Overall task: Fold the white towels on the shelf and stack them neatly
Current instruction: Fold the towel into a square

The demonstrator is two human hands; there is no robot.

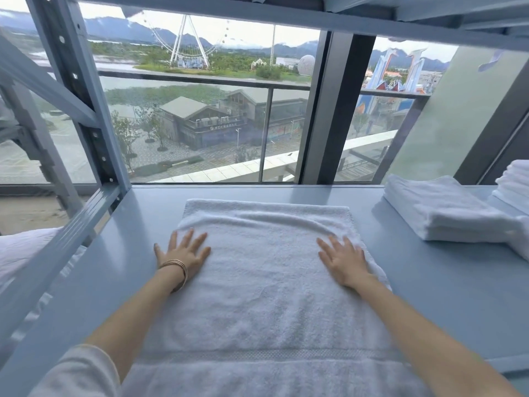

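A white towel [263,270] lies spread flat on the blue-grey shelf [429,270], its near end hanging over the front edge. A raised fold runs across its far part. My left hand [184,252], with bracelets on the wrist, presses flat on the towel's left edge, fingers straight and spread. My right hand [343,260] presses flat near the towel's right edge, fingers also straight. A stack of folded white towels [440,209] sits at the right of the shelf, apart from both hands.
More folded white towels [515,184] stand at the far right edge. A metal upright [94,116] frames the shelf's left side and a beam [257,10] runs overhead. Behind the shelf is a large window. White bedding [23,253] lies lower left.
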